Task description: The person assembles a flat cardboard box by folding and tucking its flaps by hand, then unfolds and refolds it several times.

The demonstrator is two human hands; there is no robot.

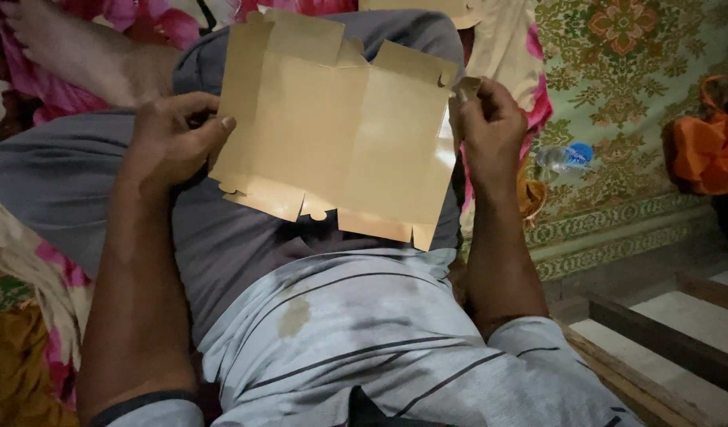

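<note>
Both hands' grip clamped on flat tan die-cut cardboard blank (340, 134): left hand (170, 142), right hand (490, 130).

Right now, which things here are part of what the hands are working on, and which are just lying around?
In hand:
flat cardboard box blank, gripped at its edges by the left hand and right hand.

Lying about:
plastic bottle on the patterned mat; orange cloth; floral fabric; wooden frame.

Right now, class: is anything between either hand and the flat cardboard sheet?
Nothing visible. The left hand pinches the cardboard sheet at its left edge, and the right hand pinches a tab at its upper right corner; both touch it directly.
</note>
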